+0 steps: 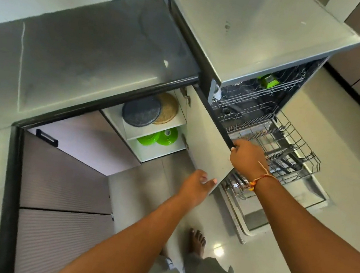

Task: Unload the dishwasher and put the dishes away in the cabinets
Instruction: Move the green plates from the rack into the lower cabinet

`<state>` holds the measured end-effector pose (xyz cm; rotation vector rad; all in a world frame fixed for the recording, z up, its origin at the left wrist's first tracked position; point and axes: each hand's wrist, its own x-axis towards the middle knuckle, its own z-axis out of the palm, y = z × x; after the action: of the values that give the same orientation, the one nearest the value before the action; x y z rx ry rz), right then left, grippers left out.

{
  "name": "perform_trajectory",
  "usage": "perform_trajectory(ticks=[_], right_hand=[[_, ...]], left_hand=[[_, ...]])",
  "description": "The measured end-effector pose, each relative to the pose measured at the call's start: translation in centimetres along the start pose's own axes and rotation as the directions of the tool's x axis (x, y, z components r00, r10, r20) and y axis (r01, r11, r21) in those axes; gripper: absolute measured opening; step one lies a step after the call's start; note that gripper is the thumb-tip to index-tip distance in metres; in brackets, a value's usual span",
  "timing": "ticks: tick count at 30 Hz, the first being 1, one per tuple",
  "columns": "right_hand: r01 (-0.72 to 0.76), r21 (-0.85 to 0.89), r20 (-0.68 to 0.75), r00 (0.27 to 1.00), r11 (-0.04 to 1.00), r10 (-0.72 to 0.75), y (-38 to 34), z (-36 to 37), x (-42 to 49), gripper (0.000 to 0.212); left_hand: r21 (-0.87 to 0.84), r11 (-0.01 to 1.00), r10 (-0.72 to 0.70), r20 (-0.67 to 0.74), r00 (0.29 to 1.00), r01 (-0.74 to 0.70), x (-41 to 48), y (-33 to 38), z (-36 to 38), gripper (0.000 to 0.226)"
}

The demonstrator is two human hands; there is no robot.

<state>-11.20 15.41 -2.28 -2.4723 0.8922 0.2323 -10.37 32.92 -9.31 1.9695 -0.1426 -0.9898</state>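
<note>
Open cabinet [129, 126]: dark round plate [141, 112] at 12 o'clock of green plates [157, 139]. Left hand [194, 184] curls round cabinet door [206, 140] lower edge. Right hand [246, 156], at its 1 o'clock, grips the door's dark top edge. Dishwasher [260, 31] at door's 3 o'clock: lower rack [294, 148] out, green dish [269, 80] in the upper rack.

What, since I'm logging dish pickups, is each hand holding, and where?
No dish. The right hand grips the open cabinet door by its dark top edge; the left hand holds the door's free side edge lower down.
</note>
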Motion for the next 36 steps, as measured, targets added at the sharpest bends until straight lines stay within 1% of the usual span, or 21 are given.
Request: perform_trajectory(ticks=[2, 4, 5, 7, 9, 10, 12, 13, 15, 16, 18, 19, 21, 23, 25, 27, 29, 30, 32, 34, 36], right_hand=[[0.025, 0.007, 0.055, 0.998, 1.0, -0.026, -0.8, 0.2, 0.0, 0.019], [0.026, 0.065, 0.108, 0.994, 0.998, -0.033, -2.0, 0.9, -0.2, 0.012], [0.024, 0.097, 0.129, 0.991, 0.995, -0.036, -2.7, 1.4, -0.4, 0.012], [0.018, 0.149, 0.176, 0.983, 0.989, -0.044, -4.5, 2.7, -0.7, 0.019], [0.04, 0.177, 0.215, 0.974, 0.983, -0.078, -6.6, 4.3, -0.7, 0.031], [0.062, 0.184, 0.232, 0.967, 0.981, -0.105, -7.7, 5.1, -0.5, 0.036], [0.122, 0.195, 0.255, 0.952, 0.973, -0.171, -10.3, 6.6, -0.3, 0.034], [0.152, 0.205, 0.265, 0.943, 0.967, -0.204, -11.6, 7.2, -0.2, 0.031], [0.198, 0.217, 0.277, 0.926, 0.956, -0.255, -14.1, 8.5, 0.0, 0.029], [0.216, 0.231, 0.279, 0.92, 0.949, -0.277, -15.4, 9.1, 0.2, 0.027], [0.222, 0.283, 0.287, 0.909, 0.933, -0.303, -17.7, 9.9, 0.7, 0.022], [0.221, 0.303, 0.287, 0.907, 0.927, -0.31, -18.8, 10.2, 1.0, 0.02], [0.173, 0.355, 0.3, 0.91, 0.919, -0.287, -20.7, 11.1, 2.1, 0.017], [0.096, 0.415, 0.352, 0.9, 0.905, -0.257, -21.9, 12.1, 3.2, 0.018], [-0.024, 0.512, 0.406, 0.888, 0.859, -0.218, -23.0, 12.7, 4.1, 0.02], [-0.215, 0.651, 0.474, 0.864, 0.728, -0.169, -24.3, 12.2, 4.0, 0.024], [-0.346, 0.713, 0.542, 0.824, 0.609, -0.166, -25.7, 11.5, 3.9, 0.029], [-0.376, 0.734, 0.556, 0.81, 0.565, -0.184, -26.4, 11.4, 4.1, 0.031], [-0.389, 0.757, 0.562, 0.797, 0.524, -0.22, -27.6, 11.0, 4.3, 0.034], [-0.386, 0.758, 0.567, 0.789, 0.526, -0.238, -29.0, 11.0, 4.8, 0.04], [-0.345, 0.751, 0.569, 0.771, 0.563, -0.287, -29.9, 11.4, 5.4, 0.05]], left_hand=[[-0.013, 1.0, -0.014, -0.03, 0.999, 0.013, -0.6, -0.5, -0.2, 0.027], [-0.113, 0.993, -0.033, -0.087, 0.996, 0.023, -1.2, -0.8, -0.9, 0.034], [-0.164, 0.986, -0.046, -0.131, 0.99, 0.024, -1.1, -1.3, -1.3, 0.039], [-0.203, 0.977, -0.098, -0.16, 0.982, 0.064, -1.2, -1.7, -2.5, 0.043], [-0.17, 0.979, -0.146, -0.214, 0.966, 0.11, -0.8, -2.5, -4.0, 0.048], [-0.132, 0.982, -0.161, -0.239, 0.958, 0.132, -1.4, -2.0, -5.1, 0.046], [-0.123, 0.978, -0.2, -0.32, 0.926, 0.169, -1.4, -2.2, -7.1, 0.039], [-0.177, 0.969, -0.228, -0.385, 0.894, 0.171, -1.3, -2.5, -8.1, 0.039], [-0.373, 0.91, -0.349, -0.461, 0.816, 0.178, -1.1, -3.1, -10.3, 0.042], [-0.46, 0.87, -0.405, -0.465, 0.787, 0.176, -0.9, -3.3, -11.5, 0.042], [-0.54, 0.825, -0.465, -0.482, 0.743, 0.166, 0.3, -4.2, -14.0, 0.039], [-0.589, 0.795, -0.486, -0.478, 0.732, 0.143, 0.7, -4.4, -15.3, 0.036], [-0.686, 0.723, -0.512, -0.456, 0.727, 0.079, 1.4, -4.0, -17.7, 0.027], [-0.752, 0.659, -0.509, -0.428, 0.747, 0.018, 2.3, -3.3, -19.3, 0.022], [-0.825, 0.563, -0.513, -0.387, 0.766, -0.039, 3.4, -2.9, -20.5, 0.023], [-0.883, 0.463, -0.549, -0.357, 0.756, -0.08, 4.8, -2.8, -21.8, 0.019], [-0.92, 0.375, -0.582, -0.328, 0.744, -0.112, 6.0, -2.7, -23.1, 0.016], [-0.924, 0.361, -0.585, -0.328, 0.742, -0.124, 6.6, -2.6, -23.9, 0.017], [-0.92, 0.365, -0.578, -0.346, 0.739, -0.145, 7.3, -2.7, -25.0, 0.021], [-0.911, 0.383, -0.562, -0.363, 0.743, -0.155, 8.0, -2.9, -26.2, 0.025], [-0.899, 0.41, -0.53, -0.372, 0.762, -0.154, 8.7, -3.1, -27.3, 0.028]])
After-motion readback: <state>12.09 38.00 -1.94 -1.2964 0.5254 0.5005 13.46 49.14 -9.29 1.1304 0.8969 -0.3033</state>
